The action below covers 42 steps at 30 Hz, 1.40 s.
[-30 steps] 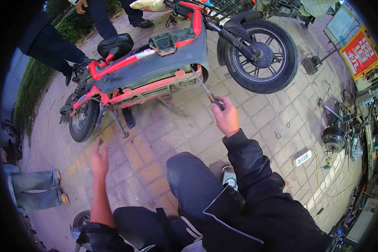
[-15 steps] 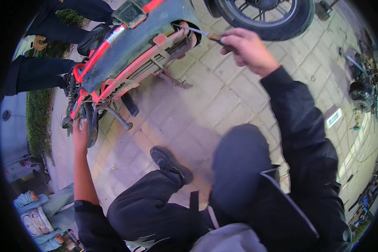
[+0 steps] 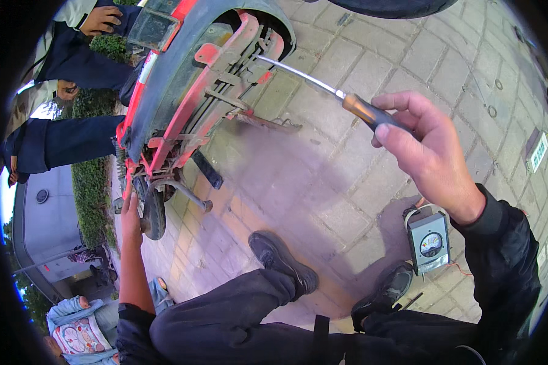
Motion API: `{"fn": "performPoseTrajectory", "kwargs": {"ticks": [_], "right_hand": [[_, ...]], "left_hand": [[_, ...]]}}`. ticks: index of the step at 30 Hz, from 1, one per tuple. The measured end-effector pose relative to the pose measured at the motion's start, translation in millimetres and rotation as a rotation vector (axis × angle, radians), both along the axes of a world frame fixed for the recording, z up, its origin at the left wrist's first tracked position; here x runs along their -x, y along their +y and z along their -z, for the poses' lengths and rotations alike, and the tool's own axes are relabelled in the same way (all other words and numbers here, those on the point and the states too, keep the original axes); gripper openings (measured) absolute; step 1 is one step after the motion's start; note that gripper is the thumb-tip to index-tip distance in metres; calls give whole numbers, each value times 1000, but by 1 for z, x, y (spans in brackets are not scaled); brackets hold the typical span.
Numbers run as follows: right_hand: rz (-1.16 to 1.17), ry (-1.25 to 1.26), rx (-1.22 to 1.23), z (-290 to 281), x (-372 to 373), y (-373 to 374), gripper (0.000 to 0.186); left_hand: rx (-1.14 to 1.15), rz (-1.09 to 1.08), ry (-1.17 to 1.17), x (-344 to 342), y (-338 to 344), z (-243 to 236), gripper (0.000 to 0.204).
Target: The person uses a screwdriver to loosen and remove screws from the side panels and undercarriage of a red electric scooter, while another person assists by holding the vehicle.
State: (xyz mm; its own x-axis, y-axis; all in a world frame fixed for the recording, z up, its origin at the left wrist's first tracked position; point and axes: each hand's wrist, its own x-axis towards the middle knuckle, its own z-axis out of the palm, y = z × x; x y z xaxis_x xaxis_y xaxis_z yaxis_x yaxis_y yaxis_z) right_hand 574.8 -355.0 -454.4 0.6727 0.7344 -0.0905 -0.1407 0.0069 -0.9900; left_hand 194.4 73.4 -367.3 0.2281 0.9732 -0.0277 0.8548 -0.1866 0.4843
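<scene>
A: Why is the scooter [image 3: 182, 91] lying over like that?

B: It is tipped on its side on the paving [image 3: 347, 176], so its underside faces the person. The red frame rails [image 3: 225, 79] and the kickstand [image 3: 186, 191] are out in the open, which makes the underside easy to get at from a crouch.

A: And the right hand [image 3: 432, 152]?

B: It sits to the right, near the middle of the scene, curled shut around the orange and black handle of a screwdriver [image 3: 329, 88]. The thumb lies along the handle and the fingers wrap under it. The long shaft points left and away, and its tip reaches in among the red rails at the far end of the frame. Holding it far back on the handle gives reach into that narrow spot, I'd judge.

A: The left hand [image 3: 129, 213]?

B: Stretched out to the left, resting at the small wheel [image 3: 154, 210] beside the kickstand, probably steadying the scooter. The fingers are turned away, so I cannot tell whether they grip or just press.

A: Anything else near?

B: A small grey meter with a dial [image 3: 429, 243] stands on the paving just beside the right shoe [image 3: 386, 292]. Other people in dark sleeves [image 3: 61, 143] stand on the far left.
</scene>
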Motion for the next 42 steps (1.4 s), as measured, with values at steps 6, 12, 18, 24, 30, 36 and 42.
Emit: {"fn": "performPoseTrajectory", "kwargs": {"ticks": [6, 12, 18, 24, 30, 36, 42], "right_hand": [[128, -401, -56, -15, 4, 22, 27], [68, -673, -21, -41, 18, 69, 26], [47, -656, 116, -54, 40, 77, 33], [-44, -712, 150, -60, 58, 71, 44], [-30, -602, 19, -30, 85, 101, 41], [-132, -545, -9, -8, 141, 143, 43], [-54, -379, -129, 15, 191, 185, 42]], "left_hand": [[49, 11, -53, 0, 9, 6, 53], [59, -67, -34, -24, -18, -5, 51], [22, 27, -57, -6, -2, 1, 48], [-24, 63, -44, 0, 3, 7, 46], [-24, -8, -53, -10, 0, 7, 44], [-36, -71, 10, -5, -1, 1, 40], [-65, -41, -23, -12, -3, 2, 37]]}}
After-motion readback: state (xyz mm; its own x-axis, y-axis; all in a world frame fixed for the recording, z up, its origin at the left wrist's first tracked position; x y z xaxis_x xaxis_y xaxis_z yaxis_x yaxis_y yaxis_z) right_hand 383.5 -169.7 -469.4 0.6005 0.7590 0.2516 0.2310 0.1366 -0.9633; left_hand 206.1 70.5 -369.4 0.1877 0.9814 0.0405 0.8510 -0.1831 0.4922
